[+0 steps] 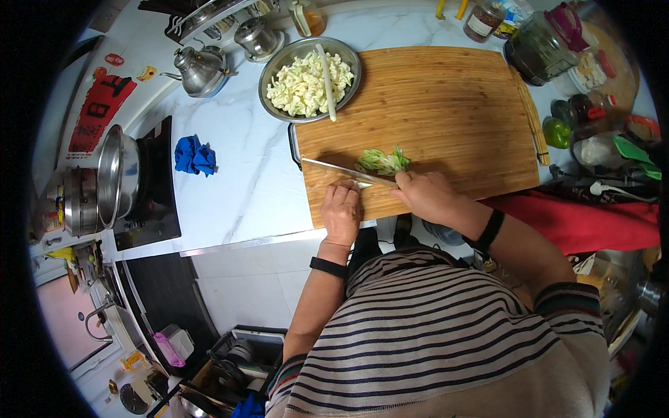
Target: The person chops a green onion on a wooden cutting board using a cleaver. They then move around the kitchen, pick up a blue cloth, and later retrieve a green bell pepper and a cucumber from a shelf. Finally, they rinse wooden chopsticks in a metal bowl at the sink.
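Observation:
My right hand (426, 194) is closed around the handle of a kitchen knife (347, 172), whose blade points left above the near part of a bamboo cutting board (444, 99). Fingers curled, my left hand (342, 209) presses on a short white-green piece of vegetable (361, 184), probably scallion, next to the blade; the fingers hide part of it. Just beyond the knife lies a small heap of sliced green and white vegetable (384, 161). A steel bowl (264, 99) of cauliflower florets (303, 86) overlaps the board's far left corner, with a pale stalk (326, 83) laid across it.
A crumpled blue cloth (195, 155) lies left of the board. Further left, a steel basin (111, 177) stands by a black cooktop (162, 209). A steel kettle (198, 73) is at the back left. Right of the board are a lidded blender jar (541, 49) and a green pepper (557, 132).

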A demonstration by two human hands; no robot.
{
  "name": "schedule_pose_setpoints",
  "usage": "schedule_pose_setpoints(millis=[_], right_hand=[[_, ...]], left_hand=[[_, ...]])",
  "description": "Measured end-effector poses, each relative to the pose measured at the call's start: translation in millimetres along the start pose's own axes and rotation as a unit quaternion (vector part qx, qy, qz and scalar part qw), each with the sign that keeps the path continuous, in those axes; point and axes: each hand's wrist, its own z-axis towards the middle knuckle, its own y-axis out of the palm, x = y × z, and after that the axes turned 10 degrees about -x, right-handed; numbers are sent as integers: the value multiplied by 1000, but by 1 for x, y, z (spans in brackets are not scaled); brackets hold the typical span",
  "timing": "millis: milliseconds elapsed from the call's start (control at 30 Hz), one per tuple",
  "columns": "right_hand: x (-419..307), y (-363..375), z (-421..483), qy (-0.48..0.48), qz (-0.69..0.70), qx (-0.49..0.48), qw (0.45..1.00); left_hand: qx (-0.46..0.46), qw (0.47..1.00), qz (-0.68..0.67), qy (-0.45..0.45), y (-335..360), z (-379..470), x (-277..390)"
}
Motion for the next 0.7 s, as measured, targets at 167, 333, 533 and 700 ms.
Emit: schedule_pose_setpoints(millis=[167,333,533,700], right_hand=[[5,-12,-16,12,-13,-1,1000],[-1,-28,-34,1,-15,-38,999],[-9,-34,-38,25,-10,-77,997],[-14,-18,-28,19,-15,-57,998]], left_hand=[[9,1000,9,6,1,0,0],[0,1000,5,2,-1,0,-1],[7,1000,18,9,0,0,-2],[4,1000,8,0,2,-2,-4]])
